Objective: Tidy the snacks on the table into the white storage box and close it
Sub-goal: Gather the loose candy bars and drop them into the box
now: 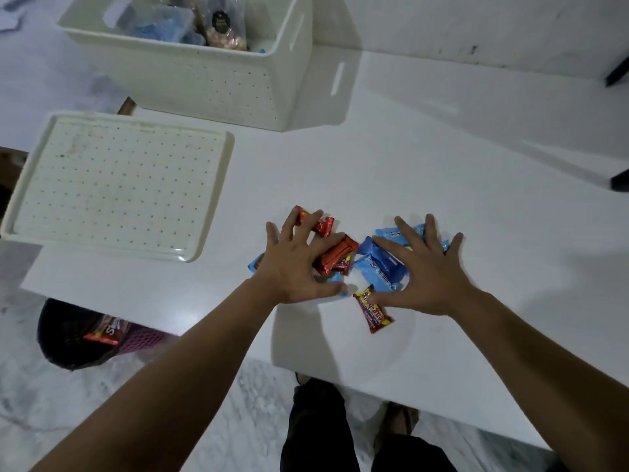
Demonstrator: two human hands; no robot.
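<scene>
Several small snack packs lie in a loose heap on the white table (442,137): red wrappers (335,255), blue wrappers (379,262) and one red-and-yellow bar (373,313) nearest me. My left hand (292,264) is spread flat over the red packs on the left of the heap, fingers straight. My right hand (422,267) is spread over the blue packs on the right. The white storage box (204,76) stands open at the back left, with bagged snacks inside. Its perforated lid (119,185) lies flat on the table's left side.
A dark bin (78,335) with a pink basket rim and a snack wrapper in it stands on the marble floor at the left, below the table. The table's near edge runs just behind my forearms. Dark furniture legs (617,73) show at the far right.
</scene>
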